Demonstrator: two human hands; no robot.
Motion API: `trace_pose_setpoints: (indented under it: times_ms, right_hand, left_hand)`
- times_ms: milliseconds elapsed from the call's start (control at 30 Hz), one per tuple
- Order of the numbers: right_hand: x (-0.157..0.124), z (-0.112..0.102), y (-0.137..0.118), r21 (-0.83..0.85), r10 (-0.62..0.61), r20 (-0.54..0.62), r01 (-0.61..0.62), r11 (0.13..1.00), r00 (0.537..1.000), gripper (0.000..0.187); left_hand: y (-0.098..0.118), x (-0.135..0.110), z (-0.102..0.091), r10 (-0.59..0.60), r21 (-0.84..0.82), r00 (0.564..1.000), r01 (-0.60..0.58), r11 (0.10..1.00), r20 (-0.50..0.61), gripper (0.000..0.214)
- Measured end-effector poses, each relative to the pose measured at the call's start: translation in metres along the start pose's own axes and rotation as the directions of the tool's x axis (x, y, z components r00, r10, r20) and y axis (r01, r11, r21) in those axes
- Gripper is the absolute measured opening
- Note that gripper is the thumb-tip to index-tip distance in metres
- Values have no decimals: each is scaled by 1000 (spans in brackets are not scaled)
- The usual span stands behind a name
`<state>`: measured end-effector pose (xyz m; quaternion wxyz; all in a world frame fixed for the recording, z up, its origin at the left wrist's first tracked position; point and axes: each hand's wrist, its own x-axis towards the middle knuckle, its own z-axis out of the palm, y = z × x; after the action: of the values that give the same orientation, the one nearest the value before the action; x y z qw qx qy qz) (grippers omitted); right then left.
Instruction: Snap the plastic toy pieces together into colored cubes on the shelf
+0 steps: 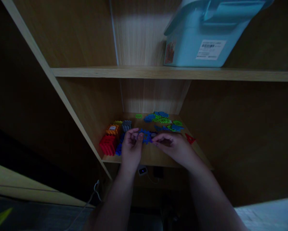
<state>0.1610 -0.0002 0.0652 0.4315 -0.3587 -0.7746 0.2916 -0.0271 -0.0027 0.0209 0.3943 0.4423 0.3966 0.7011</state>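
Above the lower shelf, my left hand (132, 146) is closed on a blue toothed plastic building piece (146, 136), thumb across its face. My right hand (170, 142) pinches a small purple piece (151, 140) at the blue piece's right edge; whether the two are joined I cannot tell. To the left of my left hand stand a red stack (108, 145), an orange stack (112, 129) and a grey stack (126, 125) of similar pieces, with dark blue ones (119, 149) partly hidden by the hand. Loose green pieces (161, 119) and blue pieces (149, 118) lie behind my hands.
A light blue plastic bin (194, 41) with a label stands on the upper shelf (134, 72), overhead. At the lower shelf's right lies a red triangular piece (190, 138). Below are a small white device (142, 170) and, at lower left, a white cable (96, 187).
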Motion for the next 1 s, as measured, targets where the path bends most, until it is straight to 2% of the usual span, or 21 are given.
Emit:
trace_pose_setpoints:
  times_ms: [67,167,300,400,500,767,833,867,900,933,967,1000]
  right_hand:
    - [-2,-1,-3,-11,-44,-14,44,999,999,3]
    - [0,-3,-4,-39,-144,-71,142,989,987,12]
    - [3,-4,-1,-41,-221,26,222,974,975,18]
    - [2,-2,0,-6,-222,70,223,975,972,18]
    - [1,1,0,29,-183,43,182,983,982,17]
    - [1,12,-3,-20,-175,-9,175,984,985,13]
    - [1,15,0,17,-149,-52,150,988,987,16]
    - [2,17,2,47,-127,-94,132,990,987,19]
    - [2,19,5,77,-100,-144,112,991,984,23]
    - [4,22,9,100,-69,-198,90,991,978,27]
    - [5,25,13,115,-37,-249,68,991,968,30]
    - [7,29,17,125,-5,-289,43,991,957,32]
  left_hand:
    - [3,2,-3,3,27,999,-3,1000,33,33]
    - [8,2,-7,-2,105,991,-12,994,135,28]
    - [12,1,-12,-30,158,970,-9,987,242,26]
    - [14,1,-13,-60,113,976,37,993,208,29]
    - [14,1,-13,-86,32,980,81,996,177,35]
    - [15,2,-10,-61,-36,988,67,997,143,40]
    - [19,0,-10,23,41,998,-25,999,52,38]
    - [23,-3,-10,113,125,993,-110,986,-24,35]
    - [28,-6,-10,246,245,964,-215,945,-101,29]
    - [35,-12,-10,389,382,911,-314,869,-135,24]
    - [44,-19,-7,521,485,848,-417,769,-98,21]
    - [52,-27,-4,618,518,786,-538,665,23,18]
